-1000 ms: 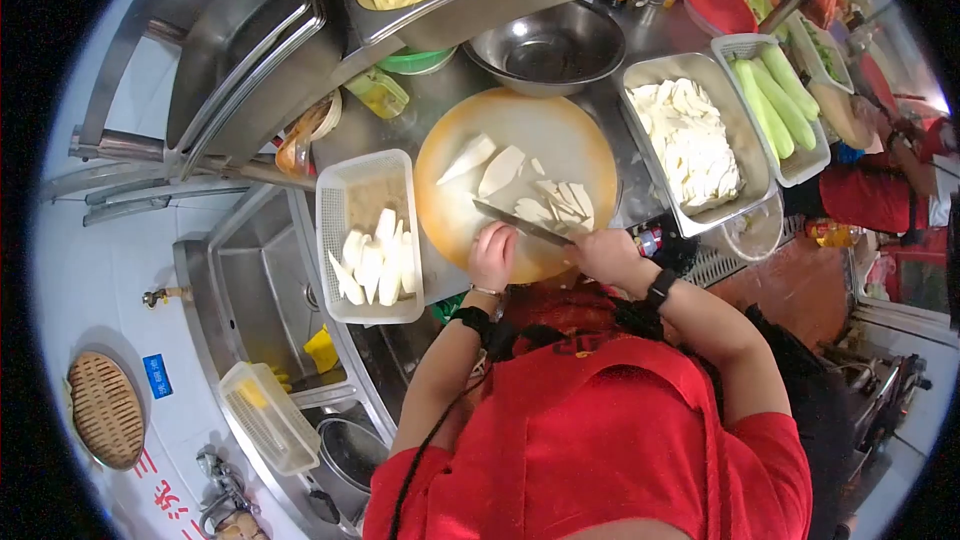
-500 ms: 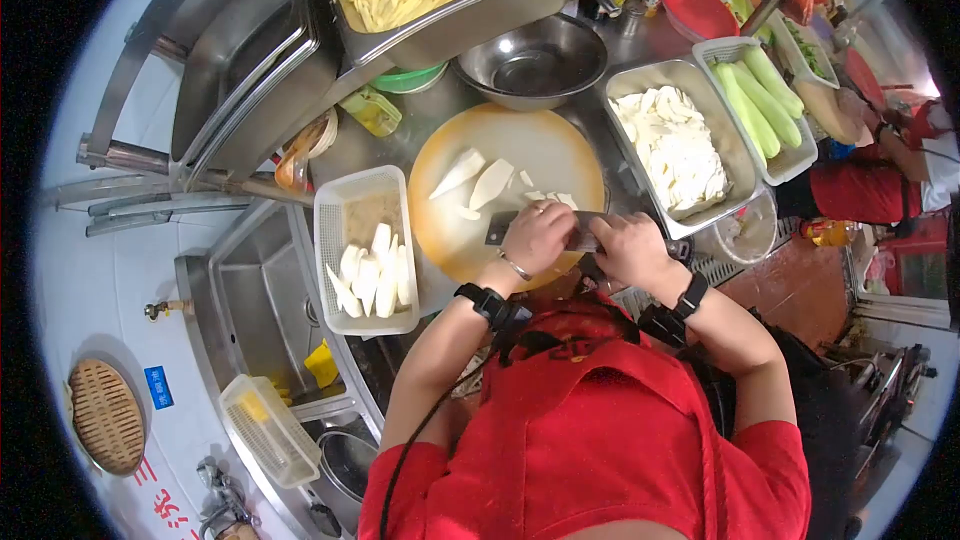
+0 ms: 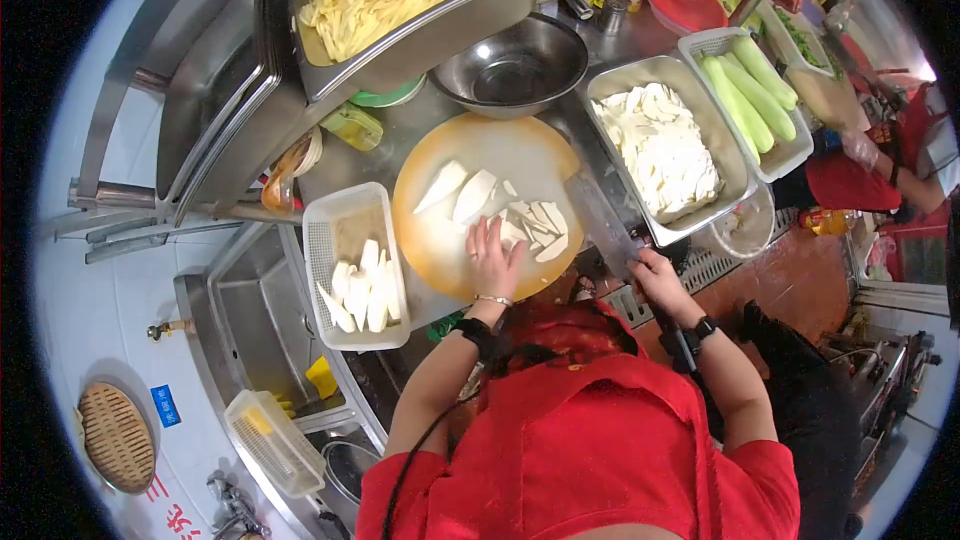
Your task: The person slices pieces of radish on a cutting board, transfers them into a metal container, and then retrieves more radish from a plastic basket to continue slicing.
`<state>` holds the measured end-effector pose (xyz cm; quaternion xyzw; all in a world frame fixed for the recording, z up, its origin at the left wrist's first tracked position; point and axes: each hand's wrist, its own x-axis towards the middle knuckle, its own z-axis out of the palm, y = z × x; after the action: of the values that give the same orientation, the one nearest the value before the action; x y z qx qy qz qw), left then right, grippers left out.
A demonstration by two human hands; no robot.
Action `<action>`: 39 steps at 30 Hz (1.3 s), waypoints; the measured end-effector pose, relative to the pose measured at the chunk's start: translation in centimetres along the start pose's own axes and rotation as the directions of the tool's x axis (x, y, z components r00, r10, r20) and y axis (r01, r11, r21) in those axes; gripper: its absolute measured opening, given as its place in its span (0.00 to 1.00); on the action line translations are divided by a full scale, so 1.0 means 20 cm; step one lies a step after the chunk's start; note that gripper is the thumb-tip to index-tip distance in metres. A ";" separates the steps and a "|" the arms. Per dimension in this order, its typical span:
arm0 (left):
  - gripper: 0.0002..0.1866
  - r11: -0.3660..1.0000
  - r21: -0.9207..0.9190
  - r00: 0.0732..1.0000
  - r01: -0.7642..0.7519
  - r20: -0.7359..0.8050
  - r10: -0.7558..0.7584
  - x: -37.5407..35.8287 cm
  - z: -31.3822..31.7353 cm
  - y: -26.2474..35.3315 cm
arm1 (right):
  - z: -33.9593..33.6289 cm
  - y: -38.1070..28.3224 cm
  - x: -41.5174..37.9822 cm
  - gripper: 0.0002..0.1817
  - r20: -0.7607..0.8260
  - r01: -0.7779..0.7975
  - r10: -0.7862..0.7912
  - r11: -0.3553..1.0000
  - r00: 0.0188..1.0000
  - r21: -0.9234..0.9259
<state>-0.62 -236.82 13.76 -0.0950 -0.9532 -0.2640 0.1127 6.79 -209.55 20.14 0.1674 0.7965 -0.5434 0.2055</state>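
The left hand (image 3: 493, 258) lies flat, fingers together, on white slices (image 3: 535, 225) mid-frame to gather them. The right hand (image 3: 655, 275) grips the knife (image 3: 600, 220), fingers wrapped tight, keeping it aside.

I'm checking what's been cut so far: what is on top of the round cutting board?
On the round cutting board lie two long white wedges and a heap of thin white slices. The left hand rests on the heap, hiding whatever lies beneath it.

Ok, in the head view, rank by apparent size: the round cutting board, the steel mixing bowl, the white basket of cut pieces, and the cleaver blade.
1. Round cutting board
2. Steel mixing bowl and white basket: about alike, too close to rank
3. Cleaver blade, clearly smallest
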 end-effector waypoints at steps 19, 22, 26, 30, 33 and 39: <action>0.21 0.965 -0.263 0.986 0.013 -0.156 -0.056 0.24 0.18 0.34 | 0.28 -0.10 0.15 0.07 0.335 -0.037 -0.098 0.927 0.937 0.374; 0.20 0.936 -0.341 0.976 -0.086 -0.217 0.011 0.38 0.15 0.52 | 0.18 -0.18 0.10 0.06 0.240 -0.018 -0.087 0.914 0.967 0.405; 0.19 0.779 -0.472 0.902 -0.413 -0.333 0.276 0.67 0.15 0.92 | -0.12 -0.26 0.00 0.06 -0.230 0.277 -0.233 0.943 0.945 0.185; 0.18 0.833 -0.229 0.864 -0.503 -0.112 0.491 0.76 0.30 1.10 | -0.38 -0.30 -0.11 0.06 -0.478 0.207 -0.039 0.930 0.878 0.304; 0.14 0.854 -0.372 0.923 -0.363 -0.019 0.384 0.76 0.33 1.03 | -0.52 -0.22 -0.18 0.06 -0.569 0.229 -0.033 0.933 0.822 0.277; 0.14 0.966 -0.260 0.865 -0.015 0.481 0.143 0.71 0.14 0.34 | -0.59 -0.07 -0.28 0.04 -0.558 0.213 0.053 0.891 0.828 0.401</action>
<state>-13.10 -228.00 18.49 -0.2121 -0.9048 -0.3426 -0.1376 9.12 -199.33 27.94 0.3257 0.6815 -0.6473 -0.1021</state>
